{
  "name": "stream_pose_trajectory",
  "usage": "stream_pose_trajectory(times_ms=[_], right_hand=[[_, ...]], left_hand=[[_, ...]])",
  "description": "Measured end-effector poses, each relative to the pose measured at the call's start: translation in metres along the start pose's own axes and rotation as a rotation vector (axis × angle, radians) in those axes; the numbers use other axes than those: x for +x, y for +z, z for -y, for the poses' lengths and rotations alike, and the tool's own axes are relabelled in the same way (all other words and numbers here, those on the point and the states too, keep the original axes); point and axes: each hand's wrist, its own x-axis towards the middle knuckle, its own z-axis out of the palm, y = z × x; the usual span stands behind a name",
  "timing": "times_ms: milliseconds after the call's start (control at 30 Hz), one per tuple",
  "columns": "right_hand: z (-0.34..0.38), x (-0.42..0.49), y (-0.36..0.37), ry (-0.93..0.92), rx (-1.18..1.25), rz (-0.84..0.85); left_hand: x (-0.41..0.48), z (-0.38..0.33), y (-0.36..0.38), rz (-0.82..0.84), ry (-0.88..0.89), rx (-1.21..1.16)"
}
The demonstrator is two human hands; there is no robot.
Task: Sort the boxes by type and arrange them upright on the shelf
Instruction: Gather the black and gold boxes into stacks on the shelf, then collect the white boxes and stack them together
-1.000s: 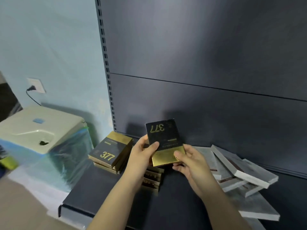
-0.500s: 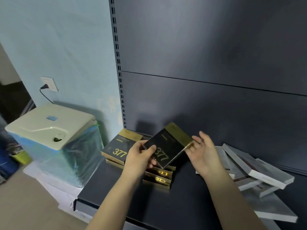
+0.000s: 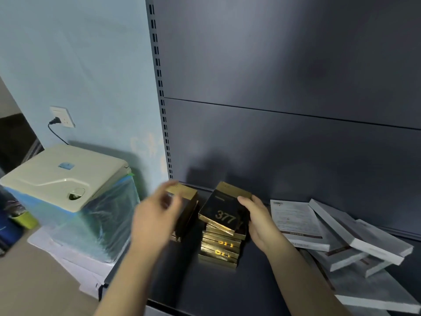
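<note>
Black and gold card makes up the box marked 377 (image 3: 222,209), which is lying tilted on top of a stack of matching boxes (image 3: 219,249) on the dark shelf (image 3: 205,288). The right hand (image 3: 257,222) is gripping this box, its fingers curling round the right edge. Just to the left, a second pile of black and gold boxes (image 3: 188,200) is lying flat. The left hand (image 3: 155,217) is hovering in front of it, blurred, with its fingers looking loosely spread and holding nothing. Whether it is touching the pile is not clear. Every box is closed, so no contents are showing.

To the right, apart from the stacks, grey-white flat boxes (image 3: 355,233) are lying in an overlapping heap, none of them upright.

Beside the shelf on the left, a cream-lidded unit (image 3: 61,176) is standing wrapped in bluish clear film, and a black plug is sitting in the wall socket (image 3: 62,116) above it.
</note>
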Motion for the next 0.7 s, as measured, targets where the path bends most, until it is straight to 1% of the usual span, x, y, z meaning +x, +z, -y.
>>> stream_pose_trajectory(times_ms=[33, 67, 133, 200, 233, 300, 367, 500, 567, 700], right_hand=[[-0.001, 0.000, -0.001, 0.023, 0.019, 0.017], [-0.002, 0.001, -0.001, 0.040, 0.037, 0.029], [-0.005, 0.000, -0.001, 0.081, 0.081, 0.063], [-0.007, -0.002, 0.001, 0.118, 0.123, 0.100], [-0.009, -0.002, 0.002, 0.130, 0.148, 0.108], [-0.016, -0.002, 0.005, 0.159, 0.203, 0.124], [-0.023, -0.004, 0.007, 0.186, 0.245, 0.156], [-0.027, -0.010, 0.000, 0.177, 0.269, 0.203], [-0.029, -0.013, -0.002, 0.169, 0.269, 0.209], [-0.036, -0.017, -0.005, 0.096, 0.234, 0.159]], left_hand=[[0.014, 0.015, -0.009, -0.039, -0.086, -0.078], [0.027, 0.030, -0.015, -0.025, -0.191, -0.139], [0.042, 0.056, -0.017, 0.156, -0.436, -0.268], [0.045, 0.074, -0.010, 0.305, -0.672, -0.594], [0.042, 0.076, -0.007, 0.362, -0.732, -0.712], [0.033, 0.070, -0.003, 0.464, -0.767, -0.782], [0.025, 0.065, 0.005, 0.539, -0.735, -0.750], [0.019, 0.060, 0.013, 0.592, -0.675, -0.572], [0.020, 0.057, 0.011, 0.587, -0.665, -0.510], [0.024, 0.053, 0.009, 0.605, -0.701, -0.522]])
